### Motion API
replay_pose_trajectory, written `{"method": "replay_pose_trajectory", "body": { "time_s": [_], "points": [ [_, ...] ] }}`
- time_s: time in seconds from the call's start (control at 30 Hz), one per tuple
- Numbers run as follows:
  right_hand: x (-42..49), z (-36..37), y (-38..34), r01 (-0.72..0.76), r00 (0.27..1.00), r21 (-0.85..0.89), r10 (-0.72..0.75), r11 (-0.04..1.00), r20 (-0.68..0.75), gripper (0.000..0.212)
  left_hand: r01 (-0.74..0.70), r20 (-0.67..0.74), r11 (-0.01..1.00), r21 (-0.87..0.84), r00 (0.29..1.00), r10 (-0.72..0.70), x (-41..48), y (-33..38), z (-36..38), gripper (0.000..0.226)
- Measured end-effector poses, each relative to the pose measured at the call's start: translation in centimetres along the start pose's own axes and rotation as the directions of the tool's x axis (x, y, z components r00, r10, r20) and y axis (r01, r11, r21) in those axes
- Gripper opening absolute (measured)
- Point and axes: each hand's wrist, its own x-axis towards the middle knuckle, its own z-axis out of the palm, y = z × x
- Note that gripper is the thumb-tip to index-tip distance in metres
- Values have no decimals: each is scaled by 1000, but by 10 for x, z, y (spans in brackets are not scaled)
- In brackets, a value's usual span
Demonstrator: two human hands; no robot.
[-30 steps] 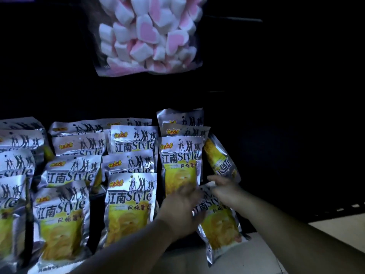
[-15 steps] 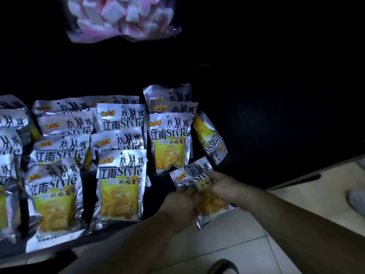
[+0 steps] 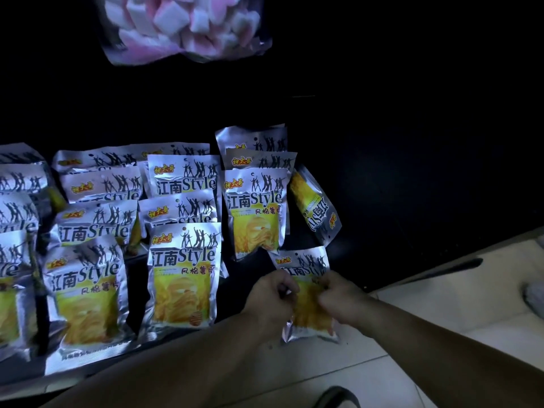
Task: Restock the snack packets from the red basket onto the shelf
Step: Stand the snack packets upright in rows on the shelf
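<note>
A silver and yellow snack packet (image 3: 306,293) stands upright at the right end of the dark shelf (image 3: 368,187). My left hand (image 3: 269,301) grips its left edge and my right hand (image 3: 338,295) grips its right edge. Several identical packets (image 3: 184,272) stand in rows on the shelf to the left. One packet (image 3: 316,209) leans sideways behind the held one. The red basket is not in view.
A clear bag of pink and white marshmallows (image 3: 182,22) hangs above the rows. The shelf to the right of the packets is dark. Pale tiled floor (image 3: 441,313) lies at the lower right, with a dark shoe tip (image 3: 338,397) at the bottom.
The view has tilted down and the packet now stands more upright in both hands, near the shelf's front edge. Both hands have closed in on its sides.
</note>
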Motion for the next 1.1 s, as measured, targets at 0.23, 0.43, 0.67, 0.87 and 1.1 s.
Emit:
{"method": "replay_pose_trajectory", "body": {
  "time_s": [0.23, 0.43, 0.67, 0.87, 1.1],
  "points": [
    [-14, -19, -44, 75, 965, -8, -74, 997, -252, 35, -261, 53, 961, 88, 965, 257, -20, 36, -61, 38],
    [-5, -9, -92, 306, 886, -153, -340, 940, -315, 38, -144, -214, 990, -9, 967, 138, 19, 50, -98, 48],
    [26, 5, -111, 392, 911, -96, -400, 915, -94, 60, 9, -262, 824, 566, 950, 170, 40, 56, -113, 44],
    [36, 12, -97, 449, 865, -156, -472, 880, -171, 26, -176, 118, 240, 955, 964, 238, 26, 49, -116, 81],
    [37, 13, -84, 321, 947, -104, -321, 941, 19, 49, -261, 232, 305, 916, 964, 129, 17, 33, -101, 75]
  ]
}}
